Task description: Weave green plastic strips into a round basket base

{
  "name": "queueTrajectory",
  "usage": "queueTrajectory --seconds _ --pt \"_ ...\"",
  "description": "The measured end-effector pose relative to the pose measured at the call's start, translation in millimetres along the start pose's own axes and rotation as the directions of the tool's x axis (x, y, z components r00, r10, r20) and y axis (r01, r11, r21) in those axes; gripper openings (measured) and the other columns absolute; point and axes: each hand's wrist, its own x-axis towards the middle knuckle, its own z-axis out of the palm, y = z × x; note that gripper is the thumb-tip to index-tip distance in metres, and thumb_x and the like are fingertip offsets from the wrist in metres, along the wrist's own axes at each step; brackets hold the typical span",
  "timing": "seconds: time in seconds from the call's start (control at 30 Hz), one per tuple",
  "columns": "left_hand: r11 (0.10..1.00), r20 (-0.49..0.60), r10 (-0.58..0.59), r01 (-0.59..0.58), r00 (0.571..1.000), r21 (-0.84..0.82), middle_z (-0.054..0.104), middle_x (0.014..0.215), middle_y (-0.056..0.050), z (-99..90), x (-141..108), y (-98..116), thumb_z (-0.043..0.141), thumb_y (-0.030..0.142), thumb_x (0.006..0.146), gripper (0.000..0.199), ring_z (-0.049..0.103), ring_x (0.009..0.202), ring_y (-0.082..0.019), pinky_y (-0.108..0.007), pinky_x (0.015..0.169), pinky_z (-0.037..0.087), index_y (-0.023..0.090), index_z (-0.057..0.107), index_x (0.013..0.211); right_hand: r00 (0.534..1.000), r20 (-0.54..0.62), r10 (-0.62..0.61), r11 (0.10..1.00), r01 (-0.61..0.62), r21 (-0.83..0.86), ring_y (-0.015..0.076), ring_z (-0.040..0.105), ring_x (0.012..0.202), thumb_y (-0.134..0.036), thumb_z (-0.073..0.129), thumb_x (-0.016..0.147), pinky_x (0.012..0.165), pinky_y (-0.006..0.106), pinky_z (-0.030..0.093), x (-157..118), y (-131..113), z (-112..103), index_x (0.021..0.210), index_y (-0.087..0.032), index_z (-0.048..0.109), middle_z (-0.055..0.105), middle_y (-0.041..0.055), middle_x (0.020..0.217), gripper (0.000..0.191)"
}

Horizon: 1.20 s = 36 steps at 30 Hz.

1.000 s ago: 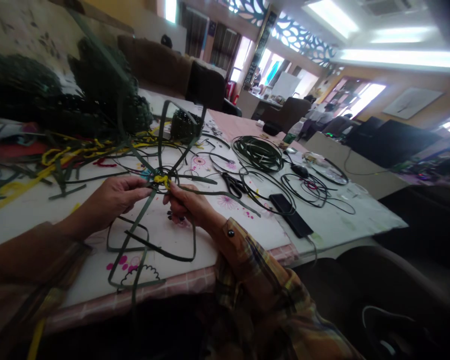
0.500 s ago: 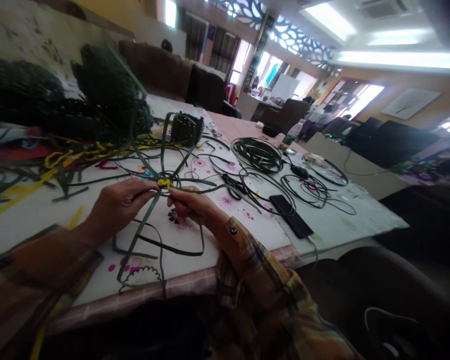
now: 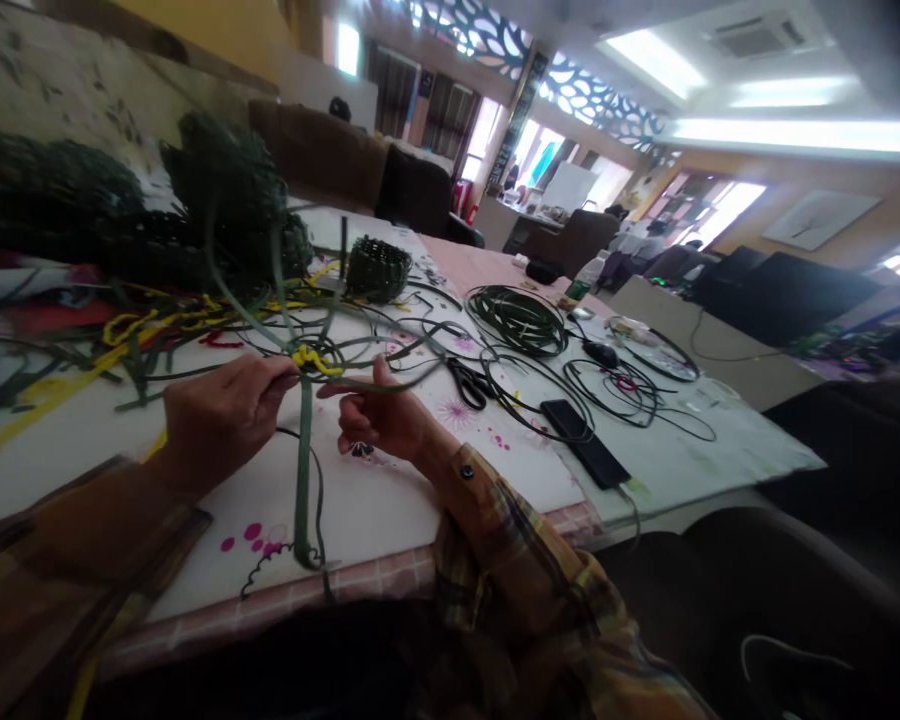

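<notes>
My left hand (image 3: 229,410) is closed in a pinch at the left edge of a small weaving of dark green strips. Yellow cord (image 3: 315,360) is knotted at its centre, and long green strips (image 3: 303,470) fan out from it. My right hand (image 3: 379,415) is just right of the weaving, thumb raised, index finger stretched towards the centre and the other fingers curled. One green strip (image 3: 420,378) runs past its thumb; no grip on it shows. Behind the weaving stands a small green woven basket (image 3: 379,268).
Black scissors (image 3: 469,382), a coil of green strip (image 3: 516,320) and a phone (image 3: 585,443) on a cable lie to the right. A dark mouse-shaped thing (image 3: 600,352) is beyond. Larger green woven pieces (image 3: 225,180) and loose yellow strips (image 3: 67,385) fill the left side.
The weaving and my left hand have shifted slightly left. My right hand's fingers have come away from the weaving and spread. Looped strips below have swung away, and a yellow cord end now points right.
</notes>
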Motion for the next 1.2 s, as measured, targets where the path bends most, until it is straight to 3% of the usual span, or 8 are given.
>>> queueTrajectory --seconds 0.17,0.33,0.53,0.77,0.93,1.1,1.2 --pt "0.988 0.011 -0.152 0.152 0.988 -0.006 0.079 0.095 -0.008 -7.3 4.3 4.5 0.060 0.048 0.106 0.026 0.069 0.084 -0.028 -0.037 0.068 0.035 0.029 0.078 0.102 0.997 -0.037 -0.072 0.997 0.073 0.024 0.0102 0.050 0.053 -0.053 0.054 0.114 0.074 0.032 0.065 6.8 11.5 3.9 0.110 -0.015 0.074 0.064 -0.0041 0.069 0.043" --pt "0.996 0.080 -0.067 0.062 0.995 0.063 0.077 0.084 -0.009 0.3 -1.6 15.2 0.054 0.046 0.109 0.035 0.065 0.072 -0.025 -0.037 0.061 0.027 0.027 0.078 0.094 0.997 -0.068 -0.025 0.995 0.031 0.093 0.0125 0.062 0.065 -0.060 0.053 0.114 0.069 0.027 0.060 7.7 16.5 12.2 0.102 -0.014 0.075 0.069 0.0013 0.078 0.052" --pt "0.998 0.128 -0.005 -0.003 0.992 0.067 0.072 0.072 -0.007 7.4 -8.8 23.5 0.053 0.039 0.111 0.036 0.064 0.064 -0.023 -0.038 0.059 0.025 0.027 0.079 0.089 0.975 -0.220 0.043 0.977 0.005 0.215 0.0074 0.042 0.053 -0.040 0.062 0.112 0.051 0.020 0.040 2.9 14.2 30.4 0.083 -0.015 0.068 0.057 -0.0045 0.068 0.038" --pt "1.000 0.132 -0.001 -0.001 0.991 0.014 0.077 0.075 -0.007 10.3 -12.3 27.3 0.055 0.043 0.110 0.035 0.070 0.066 -0.025 -0.038 0.058 0.030 0.028 0.079 0.090 0.957 -0.273 0.101 0.962 -0.024 0.272 0.0076 0.018 0.045 -0.024 0.056 0.108 0.042 0.020 0.016 1.7 15.1 37.6 0.069 -0.021 0.049 0.033 -0.0105 0.051 0.040" --pt "0.986 0.135 -0.076 0.094 0.988 -0.137 0.084 0.093 -0.008 19.5 -15.0 21.9 0.057 0.055 0.107 0.034 0.078 0.082 -0.027 -0.036 0.066 0.044 0.028 0.078 0.100 0.936 -0.349 0.037 0.969 0.053 0.243 0.0065 0.014 0.044 -0.035 0.072 0.099 0.043 0.020 0.013 2.4 20.0 38.0 0.069 -0.023 0.044 0.025 -0.0138 0.046 0.043" --pt "0.916 0.204 -0.265 0.312 0.943 -0.253 0.076 0.081 -0.001 22.3 -15.2 17.5 0.065 0.063 0.094 0.041 0.071 0.072 -0.023 -0.033 0.070 0.049 0.027 0.070 0.112 0.911 -0.413 -0.007 0.976 0.097 0.196 0.0064 0.014 0.043 -0.039 0.074 0.096 0.042 0.021 0.015 2.6 17.3 34.2 0.067 -0.025 0.035 0.022 -0.0141 0.045 0.051" --pt "0.898 0.240 -0.226 0.298 0.944 -0.325 0.071 0.078 0.001 17.4 -11.0 18.5 0.067 0.059 0.093 0.034 0.064 0.066 -0.020 -0.031 0.067 0.048 0.025 0.068 0.101 0.906 -0.423 0.009 0.983 0.070 0.169 0.0066 0.015 0.042 -0.043 0.076 0.095 0.041 0.021 0.017 1.8 14.0 30.9 0.068 -0.026 0.034 0.023 -0.0141 0.046 0.053"
